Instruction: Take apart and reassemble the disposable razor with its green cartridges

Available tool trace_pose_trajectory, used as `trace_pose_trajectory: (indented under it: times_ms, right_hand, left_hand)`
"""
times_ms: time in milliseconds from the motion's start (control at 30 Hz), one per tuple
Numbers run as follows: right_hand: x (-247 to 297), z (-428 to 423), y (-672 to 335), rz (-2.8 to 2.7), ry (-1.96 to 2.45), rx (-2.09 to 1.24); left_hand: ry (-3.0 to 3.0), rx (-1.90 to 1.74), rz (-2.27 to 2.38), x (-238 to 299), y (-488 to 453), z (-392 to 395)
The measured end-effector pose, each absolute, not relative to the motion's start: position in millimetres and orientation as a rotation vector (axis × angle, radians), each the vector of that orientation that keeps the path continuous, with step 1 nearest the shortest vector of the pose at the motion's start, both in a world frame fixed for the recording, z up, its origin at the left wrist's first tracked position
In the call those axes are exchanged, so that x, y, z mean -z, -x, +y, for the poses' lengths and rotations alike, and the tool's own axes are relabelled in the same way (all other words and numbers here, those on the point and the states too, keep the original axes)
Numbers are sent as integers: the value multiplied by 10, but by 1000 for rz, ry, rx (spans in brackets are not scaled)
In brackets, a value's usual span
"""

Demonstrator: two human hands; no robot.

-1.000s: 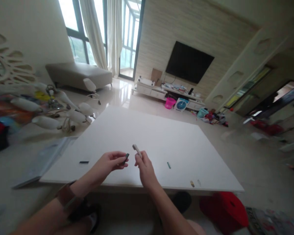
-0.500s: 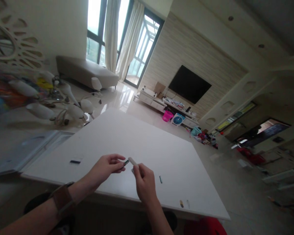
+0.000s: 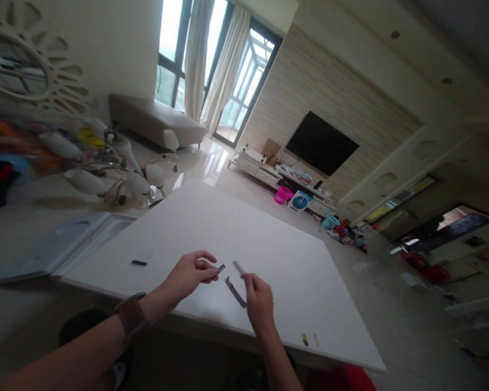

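Left hand: a small dark-green piece is pinched between thumb and fingertips, its free end pointed toward the right hand; the other fingers are loosely curled. Right hand: a pale slim stick is gripped near its lower end between thumb and forefinger, its upper end directed up and to the left. The two held items are kept near each other, apart, above the front half of a white table.

Just below the stick, a dark grey slim piece with a hooked upper end is seen, slanted down toward the right hand. Whether it is touched by that hand or supported by the tabletop cannot be told.

Table surface: a black strip is placed at the left, with a faint pale patch beside it, not clearly resolved. Near the front right edge, a yellow-and-dark piece and a small whitish piece are laid side by side, a little apart.

A brown wristband is worn on the left wrist. Beyond the table, a lamp with several white shades is seen at the left; a pink basket is positioned before a low cabinet, and a black television is mounted above.
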State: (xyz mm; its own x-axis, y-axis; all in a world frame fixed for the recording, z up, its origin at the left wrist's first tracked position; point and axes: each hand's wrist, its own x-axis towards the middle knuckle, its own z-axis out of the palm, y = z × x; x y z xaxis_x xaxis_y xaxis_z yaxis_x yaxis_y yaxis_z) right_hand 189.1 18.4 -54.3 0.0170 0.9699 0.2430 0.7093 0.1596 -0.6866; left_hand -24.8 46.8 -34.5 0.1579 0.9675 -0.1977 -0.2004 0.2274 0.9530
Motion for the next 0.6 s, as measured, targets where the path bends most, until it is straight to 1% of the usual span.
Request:
trace_pose_trajectory:
  times_ms: [67, 233, 367, 500, 600]
  right_hand:
    - [533, 184, -1948, -1648, 1591, -447]
    - [529, 113, -1872, -1843, 1485, -631]
    - [511, 120, -1785, -1689, 1547, -504]
    - [465, 148, -1803, -1850, 1492, -520]
    - [445, 164, -1850, -1788, 1593, -440]
  left_hand:
    - [-951, -1040, 1045, 351, 225, 451]
    - [-920, -1041, 1002, 390, 196, 432]
    - [-919, -1062, 983, 397, 198, 444]
    - [-921, -1063, 987, 386, 202, 450]
    - [-935, -1069, 990, 387, 205, 446]
